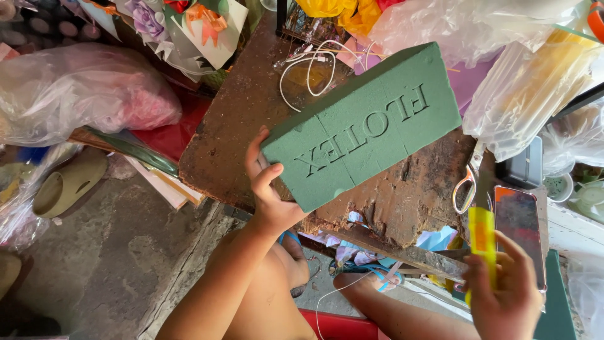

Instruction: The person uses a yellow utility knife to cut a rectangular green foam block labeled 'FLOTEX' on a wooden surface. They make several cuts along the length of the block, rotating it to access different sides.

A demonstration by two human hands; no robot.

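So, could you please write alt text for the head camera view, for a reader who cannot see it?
The person's left hand holds a green rectangular floral-foam brick by one end above a worn brown wooden board, while the right hand holds a yellow utility knife. White-handled scissors, a dark phone and clear plastic bags surround them.

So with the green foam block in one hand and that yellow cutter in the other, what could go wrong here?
The left hand grips the green foam block by one end only, so it may tip, or fingers may dent it. The right hand holds the yellow cutter above bare knees; a slip could hurt. The scissors and phone lie near the crumbling edge of the worn wooden board and could get knocked off.
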